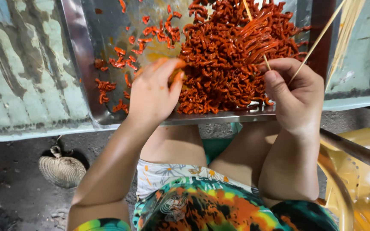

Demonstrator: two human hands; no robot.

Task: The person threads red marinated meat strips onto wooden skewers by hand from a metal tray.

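A large metal tray (pixel 80 55) lies on a worn pale-green table and carries a heap of red-orange marinated meat strips (pixel 228 55). My left hand (pixel 153 92) reaches into the near edge of the heap, its sauce-stained fingertips pinching at the strips. My right hand (pixel 296 96) is closed around thin bamboo skewers (pixel 317 40) that stick up and away to the right. One skewer (pixel 258 38) passes into the heap with long strips hanging on it.
Loose meat pieces (pixel 112 81) lie scattered over the tray's left half. A woven hand fan (pixel 61 170) rests on the dark ground at lower left. A yellow plastic chair (pixel 365 179) stands at the right. My bare knees sit under the table edge.
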